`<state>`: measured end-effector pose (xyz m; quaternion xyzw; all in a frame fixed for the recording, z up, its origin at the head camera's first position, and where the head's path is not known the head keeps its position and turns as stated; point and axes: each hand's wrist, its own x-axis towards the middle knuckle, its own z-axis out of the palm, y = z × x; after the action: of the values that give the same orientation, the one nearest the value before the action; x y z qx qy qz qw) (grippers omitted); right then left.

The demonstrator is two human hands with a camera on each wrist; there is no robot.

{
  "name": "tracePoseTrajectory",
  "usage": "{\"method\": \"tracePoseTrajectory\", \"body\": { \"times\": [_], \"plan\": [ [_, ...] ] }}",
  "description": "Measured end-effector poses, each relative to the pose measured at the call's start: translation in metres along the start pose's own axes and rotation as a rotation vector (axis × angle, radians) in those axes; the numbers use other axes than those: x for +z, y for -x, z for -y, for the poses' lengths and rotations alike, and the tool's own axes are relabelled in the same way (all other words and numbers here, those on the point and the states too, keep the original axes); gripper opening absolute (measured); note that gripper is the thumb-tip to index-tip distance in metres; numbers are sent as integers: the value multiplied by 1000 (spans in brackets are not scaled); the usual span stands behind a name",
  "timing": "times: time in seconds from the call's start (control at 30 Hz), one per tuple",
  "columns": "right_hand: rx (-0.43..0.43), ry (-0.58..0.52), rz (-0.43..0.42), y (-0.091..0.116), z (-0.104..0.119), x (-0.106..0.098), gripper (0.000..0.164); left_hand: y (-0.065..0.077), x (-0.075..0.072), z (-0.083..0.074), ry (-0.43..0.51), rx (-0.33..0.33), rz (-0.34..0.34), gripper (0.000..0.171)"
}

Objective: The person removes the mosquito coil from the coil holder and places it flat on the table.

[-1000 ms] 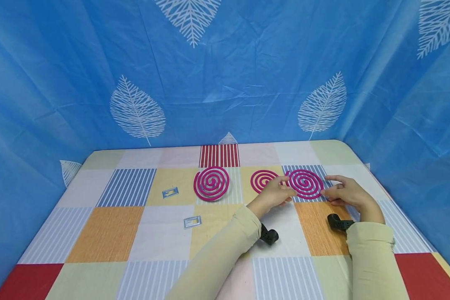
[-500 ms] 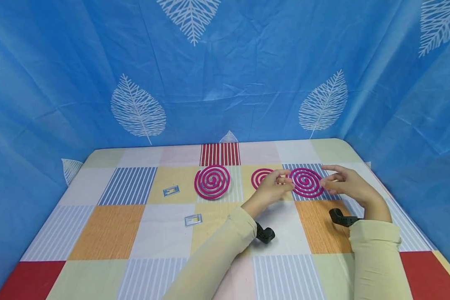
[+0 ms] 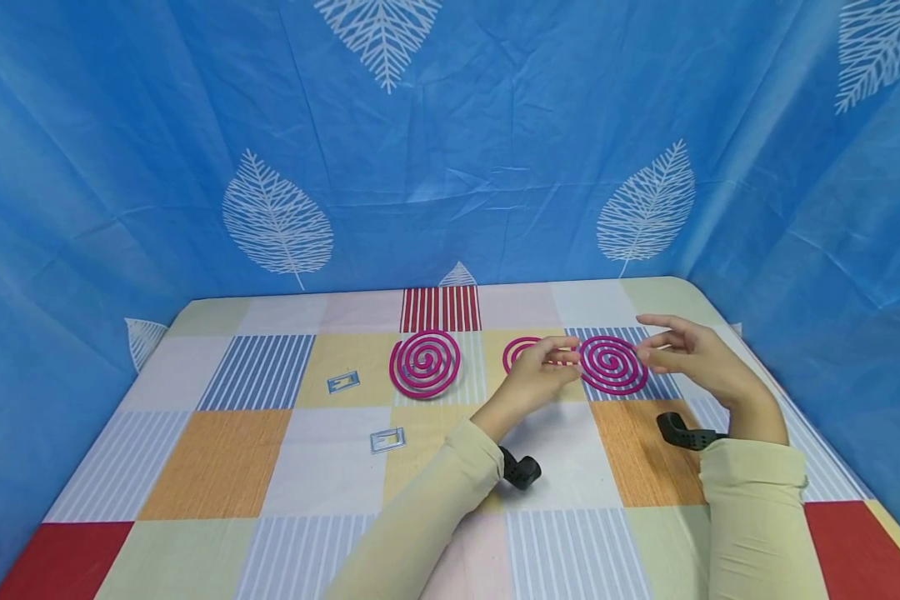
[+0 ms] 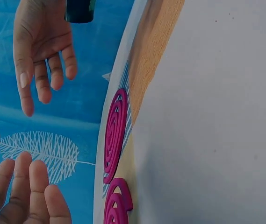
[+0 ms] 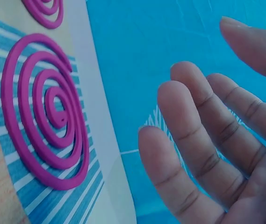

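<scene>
Three magenta spiral coils, like mosquito coils, are on the patchwork cloth. The right coil [image 3: 612, 365] lies flat between the hands, in full view in the right wrist view too. My left hand [image 3: 538, 377] hovers above the middle coil [image 3: 512, 357] and hides part of it. My right hand [image 3: 690, 354] is raised by the right coil's right edge, apart from it. Both hands hold nothing, their fingers relaxed and loosely bent. Farther left sits the third coil [image 3: 424, 364], slightly raised, with a metal piece partly visible beneath it.
Two small flat metal stands with cut-outs, an upper stand [image 3: 342, 382] and a lower stand [image 3: 387, 440], lie left of the hands. A blue curtain [image 3: 450, 167] with white leaf prints hangs behind and beside the table [image 3: 322, 467].
My left hand has drawn slightly left, away from the right coil, with its fingers clear. My right hand has risen a little. The coils have stayed in place.
</scene>
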<state>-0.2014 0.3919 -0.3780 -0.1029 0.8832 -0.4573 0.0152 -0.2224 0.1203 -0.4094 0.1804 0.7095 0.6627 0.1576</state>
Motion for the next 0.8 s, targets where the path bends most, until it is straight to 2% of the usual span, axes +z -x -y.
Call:
{"method": "tracePoseTrajectory", "body": {
  "times": [0.33,0.53,0.8],
  "plan": [
    [-80,-78,-33,0,7,1,48,8,-8,-7,16,55,21,43],
    [-151,-129,-75,1,13,2,56,16,-15,-17,-46,129,36,42],
    [-213,-169,-153,-1,22,12,50,28,-25,-27,-90,169,53,43]
  ]
}}
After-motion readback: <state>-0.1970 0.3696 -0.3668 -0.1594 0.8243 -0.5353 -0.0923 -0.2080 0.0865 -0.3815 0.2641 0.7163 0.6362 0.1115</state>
